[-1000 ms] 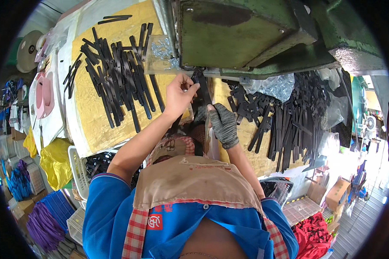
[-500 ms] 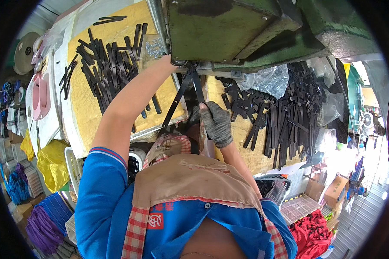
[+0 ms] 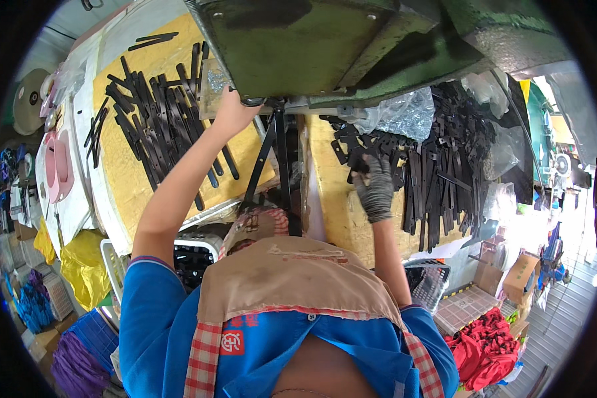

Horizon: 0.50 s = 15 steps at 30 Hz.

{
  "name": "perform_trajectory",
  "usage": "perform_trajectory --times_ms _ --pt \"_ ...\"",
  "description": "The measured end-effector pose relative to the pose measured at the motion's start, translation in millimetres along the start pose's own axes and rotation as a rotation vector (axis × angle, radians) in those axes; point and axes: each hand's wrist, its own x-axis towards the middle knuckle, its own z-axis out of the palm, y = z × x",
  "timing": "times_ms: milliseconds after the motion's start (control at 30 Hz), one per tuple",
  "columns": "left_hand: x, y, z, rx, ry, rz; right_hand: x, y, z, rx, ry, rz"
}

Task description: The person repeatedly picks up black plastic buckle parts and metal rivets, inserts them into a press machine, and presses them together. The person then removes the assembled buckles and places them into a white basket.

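Observation:
My bare left hand (image 3: 235, 116) is raised to the lower front edge of a green machine (image 3: 292, 56); its fingertips are partly hidden there. Beside it, two long black flat strips (image 3: 280, 159) hang down from under the machine, meeting at the top and spreading below. My right hand (image 3: 376, 189), in a grey striped glove, is over the near edge of a heap of small black flat pieces (image 3: 395, 142). Its thumb and fingers are closed on one small black piece (image 3: 361, 164).
Long black strips (image 3: 159, 126) lie loose on a yellow board (image 3: 116, 192) at left, near a tray of small shiny parts (image 3: 215, 79). More strips (image 3: 434, 192) and a clear plastic bag (image 3: 408, 116) lie at right. A white basket (image 3: 196, 242) stands below the left board.
My right hand has let go of the hanging strip and moved right to the small black pieces. The strips now hang closer together. My left hand stays at the machine's edge.

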Motion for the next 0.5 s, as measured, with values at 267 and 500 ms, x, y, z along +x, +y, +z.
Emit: perform_trajectory --times_ms 267,500 --pt "-19.2 42.5 6.9 0.305 -0.021 0.15 40.2 17.8 8.5 0.038 -0.12 0.01" --pt "-19.4 41.8 12.7 0.362 -0.035 0.151 33.5 1.0 4.4 0.363 -0.003 0.12"
